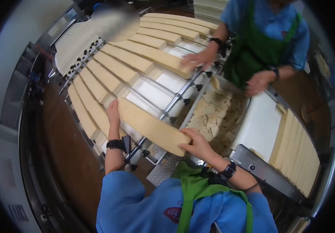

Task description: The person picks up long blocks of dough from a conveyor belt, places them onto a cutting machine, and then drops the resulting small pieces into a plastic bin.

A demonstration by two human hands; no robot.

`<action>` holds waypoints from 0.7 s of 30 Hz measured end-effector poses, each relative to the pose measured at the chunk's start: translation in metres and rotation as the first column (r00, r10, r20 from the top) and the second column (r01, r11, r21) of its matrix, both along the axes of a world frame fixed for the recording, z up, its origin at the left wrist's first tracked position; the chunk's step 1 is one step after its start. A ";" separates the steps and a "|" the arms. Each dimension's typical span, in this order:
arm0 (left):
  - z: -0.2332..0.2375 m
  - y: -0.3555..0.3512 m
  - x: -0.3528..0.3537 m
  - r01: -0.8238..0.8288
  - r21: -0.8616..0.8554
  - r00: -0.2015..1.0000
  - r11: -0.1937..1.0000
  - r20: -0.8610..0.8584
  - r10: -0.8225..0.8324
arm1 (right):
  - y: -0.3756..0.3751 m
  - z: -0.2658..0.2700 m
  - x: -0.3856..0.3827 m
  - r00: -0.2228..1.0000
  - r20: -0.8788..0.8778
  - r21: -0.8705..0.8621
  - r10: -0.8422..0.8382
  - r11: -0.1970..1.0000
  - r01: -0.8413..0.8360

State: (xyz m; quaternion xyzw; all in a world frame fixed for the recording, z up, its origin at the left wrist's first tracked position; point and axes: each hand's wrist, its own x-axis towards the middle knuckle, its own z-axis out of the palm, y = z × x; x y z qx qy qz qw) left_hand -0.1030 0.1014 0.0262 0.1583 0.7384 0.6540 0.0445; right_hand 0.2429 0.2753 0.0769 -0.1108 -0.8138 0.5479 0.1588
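A long pale-yellow slab (150, 124) spans my two hands, clear of the metal rail below it. My left hand (113, 112) is closed on its far left end. At the near right end, the fingers and thumb of my right hand (197, 144) grip the slab. Its exact food kind I cannot make out. Similar slabs (115, 70) lie in lanes on the white conveyor (148, 91), close beyond my left hand. Below and in front of the slab runs the metal rail (171, 104) with black knobs.
A co-worker in a green apron (249, 58) stands across, one hand (200, 60) by a slab's end. Between us, a bin (189, 116) holds broken flat pieces (214, 114). On the right, slabs (297, 151) lie side by side on a white belt (258, 120).
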 end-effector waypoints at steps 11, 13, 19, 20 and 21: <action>0.015 -0.035 -0.086 -0.160 -0.914 0.718 0.373 -0.367 -0.591 | -0.077 -0.011 -0.104 0.999 0.036 -0.001 0.002 1.000 -0.002; 0.031 -0.037 -0.088 -0.270 -0.902 0.635 0.337 -0.430 -0.642 | -0.081 -0.011 -0.115 0.998 0.066 0.014 -0.009 1.000 0.008; 0.044 -0.042 -0.077 -0.284 -0.781 0.800 0.556 -0.513 -0.311 | -0.100 -0.043 -0.148 0.999 0.030 -0.063 -0.030 0.997 0.032; 0.041 -0.040 -0.074 -0.263 -0.763 0.854 0.591 -0.468 -0.225 | -0.104 -0.052 -0.150 0.999 0.010 -0.082 -0.045 0.996 0.046; 0.029 -0.043 -0.078 -0.254 -0.777 0.846 0.576 -0.467 -0.258 | -0.105 -0.061 -0.152 0.999 -0.021 -0.098 -0.029 0.995 0.027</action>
